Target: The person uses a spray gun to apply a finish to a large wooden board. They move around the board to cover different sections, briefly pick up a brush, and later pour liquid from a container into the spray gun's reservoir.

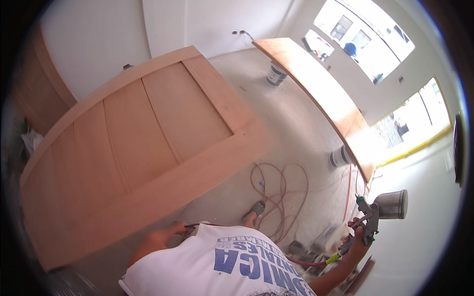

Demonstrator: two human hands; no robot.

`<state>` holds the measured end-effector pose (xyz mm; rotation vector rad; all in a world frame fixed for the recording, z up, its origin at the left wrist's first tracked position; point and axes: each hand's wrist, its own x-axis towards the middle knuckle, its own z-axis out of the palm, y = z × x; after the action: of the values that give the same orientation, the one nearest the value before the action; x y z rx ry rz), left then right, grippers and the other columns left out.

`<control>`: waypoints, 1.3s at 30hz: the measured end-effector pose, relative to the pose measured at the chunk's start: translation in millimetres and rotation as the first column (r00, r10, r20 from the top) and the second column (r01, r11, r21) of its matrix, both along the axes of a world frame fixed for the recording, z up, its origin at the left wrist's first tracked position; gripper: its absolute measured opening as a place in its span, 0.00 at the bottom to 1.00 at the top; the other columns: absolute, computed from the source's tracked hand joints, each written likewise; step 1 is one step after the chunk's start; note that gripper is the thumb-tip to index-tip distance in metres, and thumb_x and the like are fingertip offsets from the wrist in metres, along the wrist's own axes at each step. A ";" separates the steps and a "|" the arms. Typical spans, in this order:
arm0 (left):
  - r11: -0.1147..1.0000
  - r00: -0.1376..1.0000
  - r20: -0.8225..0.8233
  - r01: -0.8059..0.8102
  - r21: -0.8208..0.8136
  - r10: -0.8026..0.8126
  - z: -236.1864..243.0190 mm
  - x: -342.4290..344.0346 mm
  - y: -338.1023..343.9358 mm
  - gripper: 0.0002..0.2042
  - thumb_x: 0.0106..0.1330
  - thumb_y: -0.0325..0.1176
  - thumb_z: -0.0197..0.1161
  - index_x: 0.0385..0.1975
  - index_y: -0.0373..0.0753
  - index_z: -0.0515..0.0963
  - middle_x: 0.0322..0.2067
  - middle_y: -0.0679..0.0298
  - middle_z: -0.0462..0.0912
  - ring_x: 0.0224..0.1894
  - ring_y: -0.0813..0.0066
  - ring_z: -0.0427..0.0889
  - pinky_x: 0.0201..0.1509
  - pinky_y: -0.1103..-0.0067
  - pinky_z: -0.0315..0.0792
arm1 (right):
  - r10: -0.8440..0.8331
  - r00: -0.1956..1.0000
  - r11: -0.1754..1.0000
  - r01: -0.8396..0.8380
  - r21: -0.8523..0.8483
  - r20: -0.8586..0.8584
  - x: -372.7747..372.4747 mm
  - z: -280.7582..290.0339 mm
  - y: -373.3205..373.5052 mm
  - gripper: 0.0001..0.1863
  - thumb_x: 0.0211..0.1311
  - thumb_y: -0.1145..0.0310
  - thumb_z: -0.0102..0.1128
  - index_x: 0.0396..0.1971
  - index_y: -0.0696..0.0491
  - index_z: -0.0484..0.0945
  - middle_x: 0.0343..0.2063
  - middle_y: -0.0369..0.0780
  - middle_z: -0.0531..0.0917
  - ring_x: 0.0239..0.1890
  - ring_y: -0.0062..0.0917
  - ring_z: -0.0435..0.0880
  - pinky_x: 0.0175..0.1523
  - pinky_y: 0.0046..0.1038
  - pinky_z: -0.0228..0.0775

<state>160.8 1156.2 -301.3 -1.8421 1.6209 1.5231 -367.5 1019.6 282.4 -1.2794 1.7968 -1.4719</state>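
1. The right grip (363, 236), at 4 o'clock, is wrapped around the handle of a spray gun (369, 219), with fingers near its trigger.
2. A cylindrical metal cup (393, 204) is fixed to the gun and juts from it toward 3 o'clock; a red hose (302, 263) with a yellow-green fitting (332, 259) runs below the hand.
3. The left grip (173, 231), at 7 o'clock, is blurred beside a thin dark length (191, 225); I cannot tell whether it is pinching that or spread.
4. At 6 o'clock is the person's white shirt (197, 266) with blue print.
5. A sandaled foot (255, 209) is between 5 and 6 o'clock, beside loose hose coils (283, 186) on the concrete floor (222, 209).
6. A large wooden panel door (197, 170) lies face up at 9 o'clock, apart from the gun.
7. At 2 o'clock, a second wooden panel (323, 91) rests across two buckets, one at 1 o'clock (275, 75), one at 3 (339, 156).
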 end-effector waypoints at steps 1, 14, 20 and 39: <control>0.999 0.999 0.038 -0.039 -0.005 0.039 -0.2 -15.9 -16.1 0.25 0.61 0.55 0.65 0.48 0.42 0.85 0.48 0.47 0.86 0.55 0.51 0.84 0.56 0.62 0.77 | 0.021 1.000 1.000 -0.021 0.002 -0.006 -18.6 -0.2 -39.6 0.34 0.60 0.55 0.74 0.60 0.58 0.71 0.46 0.45 0.86 0.41 0.25 0.87 0.19 0.20 0.72; 0.753 0.800 0.081 -0.590 0.291 0.595 76.1 -270.0 -246.5 0.25 0.70 0.53 0.59 0.44 0.33 0.85 0.43 0.44 0.87 0.49 0.51 0.86 0.52 0.62 0.77 | 0.494 0.856 0.865 -0.502 -0.017 -0.154 -31.9 99.5 -538.8 0.29 0.63 0.54 0.70 0.55 0.59 0.77 0.38 0.42 0.87 0.21 0.13 0.80 0.16 0.14 0.65; 0.468 0.520 0.058 -0.808 0.356 0.852 73.2 -373.3 -384.0 0.25 0.70 0.53 0.59 0.43 0.32 0.85 0.42 0.44 0.86 0.48 0.51 0.86 0.51 0.62 0.77 | 0.740 0.641 0.650 -0.760 -0.029 -0.204 73.2 64.8 -749.3 0.28 0.64 0.53 0.68 0.54 0.61 0.77 0.39 0.44 0.87 0.14 0.11 0.71 0.16 0.13 0.59; -0.484 -0.469 0.130 -0.864 0.139 0.874 158.5 -270.4 -801.8 0.26 0.70 0.54 0.58 0.41 0.30 0.84 0.38 0.44 0.86 0.44 0.50 0.86 0.48 0.61 0.77 | 0.945 -0.212 -0.287 -0.902 0.322 0.248 454.1 43.7 -1078.9 0.22 0.65 0.65 0.65 0.55 0.59 0.75 0.41 0.44 0.86 0.40 0.29 0.89 0.22 0.20 0.73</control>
<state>-109.6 354.3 -142.8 -3.1515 -1.2423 1.8031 86.5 -59.3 326.1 -1.7675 0.3416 0.0574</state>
